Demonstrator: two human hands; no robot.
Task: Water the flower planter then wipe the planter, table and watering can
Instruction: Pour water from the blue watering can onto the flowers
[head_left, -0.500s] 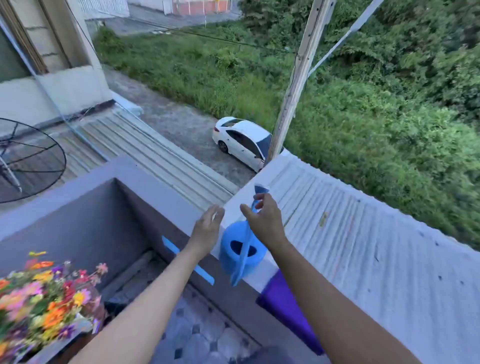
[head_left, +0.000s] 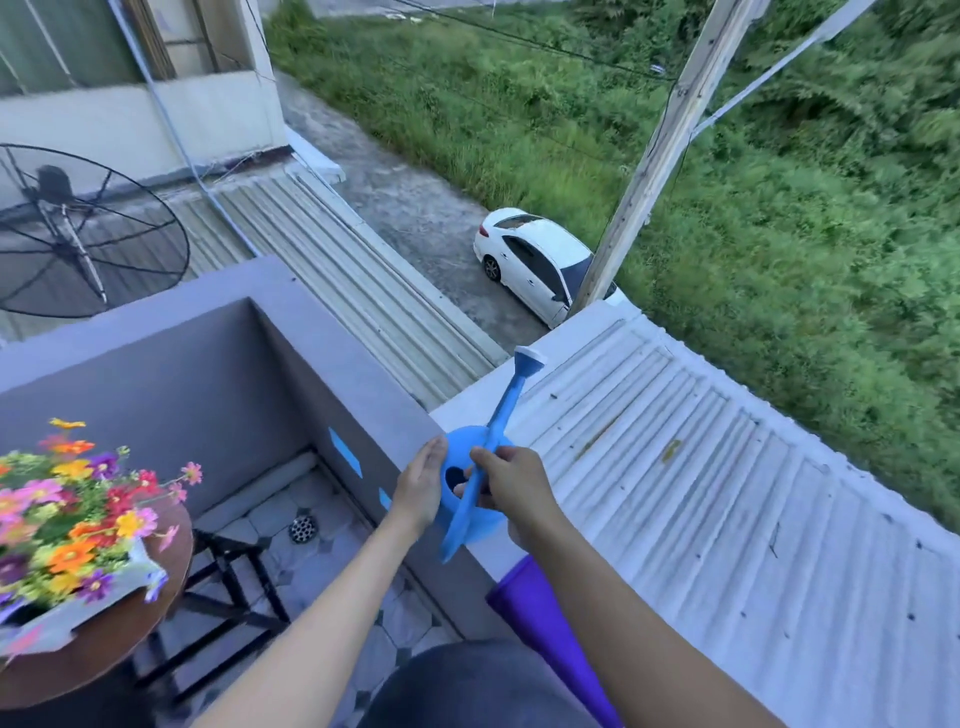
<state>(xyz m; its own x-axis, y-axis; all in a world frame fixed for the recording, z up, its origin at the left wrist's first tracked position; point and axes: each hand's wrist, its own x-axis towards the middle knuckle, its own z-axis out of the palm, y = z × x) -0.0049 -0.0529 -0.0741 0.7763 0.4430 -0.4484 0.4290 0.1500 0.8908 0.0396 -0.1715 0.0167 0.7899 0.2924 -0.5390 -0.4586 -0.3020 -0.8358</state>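
Observation:
A blue watering can (head_left: 470, 514) stands on top of the grey balcony wall (head_left: 358, 374), its long spout (head_left: 511, 400) with a white tip pointing up and away. My right hand (head_left: 511, 491) grips the can's handle from the right. My left hand (head_left: 422, 488) lies flat against the can's left side. A grey planter (head_left: 62, 621) full of bright mixed flowers sits on a round brown table (head_left: 109, 654) at the lower left. A purple cloth (head_left: 540, 618) hangs over the wall under my right forearm.
Beyond the wall lies a corrugated metal roof (head_left: 701, 493), with a white car (head_left: 540, 265) and a pole below. A black satellite dish (head_left: 78, 234) stands at the left. The tiled balcony floor has a drain (head_left: 303, 528).
My view has dropped and come closer. My left hand has come against the can's side and my right hand has closed round the handle; the spout now shows above my hands.

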